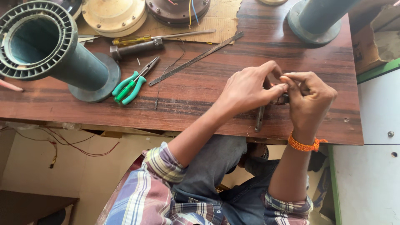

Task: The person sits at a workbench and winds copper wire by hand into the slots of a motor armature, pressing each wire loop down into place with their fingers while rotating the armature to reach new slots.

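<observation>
Pinching a small dark part with a reddish bit [280, 92] between the fingertips of both hands, the left hand [246, 89] and the right hand [309, 102] each keep a clenched grip on it just above the near edge of the desk [200, 100], so a slip could, I judge, drop it off that edge onto the person's lap. A slim grey metal tool [260, 118] lies under the hands with its long axis running near to far, its near end pointing at the desk edge; its far end is hidden. The part's own heading is too covered to tell, and the green-handled pliers [131, 85] lie well apart to the left.
</observation>
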`<state>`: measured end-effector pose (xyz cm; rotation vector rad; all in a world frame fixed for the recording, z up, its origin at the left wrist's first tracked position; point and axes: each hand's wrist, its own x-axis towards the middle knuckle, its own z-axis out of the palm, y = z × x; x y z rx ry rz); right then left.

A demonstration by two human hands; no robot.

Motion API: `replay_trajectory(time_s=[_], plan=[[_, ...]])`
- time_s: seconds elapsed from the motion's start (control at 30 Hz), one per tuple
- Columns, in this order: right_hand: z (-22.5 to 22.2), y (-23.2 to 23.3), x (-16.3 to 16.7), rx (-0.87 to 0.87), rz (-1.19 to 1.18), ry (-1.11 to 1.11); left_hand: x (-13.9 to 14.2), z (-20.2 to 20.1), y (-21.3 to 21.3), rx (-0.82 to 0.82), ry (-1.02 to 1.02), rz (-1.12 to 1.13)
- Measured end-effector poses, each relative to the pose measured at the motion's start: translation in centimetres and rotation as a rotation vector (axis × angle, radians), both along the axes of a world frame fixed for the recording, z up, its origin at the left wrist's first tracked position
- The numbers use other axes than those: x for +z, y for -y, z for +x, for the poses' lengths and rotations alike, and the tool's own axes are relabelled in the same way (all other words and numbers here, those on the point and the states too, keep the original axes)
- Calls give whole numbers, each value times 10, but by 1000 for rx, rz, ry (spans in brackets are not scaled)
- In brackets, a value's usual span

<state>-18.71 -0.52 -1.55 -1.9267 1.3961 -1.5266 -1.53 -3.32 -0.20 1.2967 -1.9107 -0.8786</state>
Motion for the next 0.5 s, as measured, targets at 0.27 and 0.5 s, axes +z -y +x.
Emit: replay_trajectory(time_s=[0.27,0.5], plan=[[-4,-33,35,36,19,-249,-26,35,31,-460,-443,25],[14,-63,52,94,249,-282,-30,52,38,-546,-401,-147]])
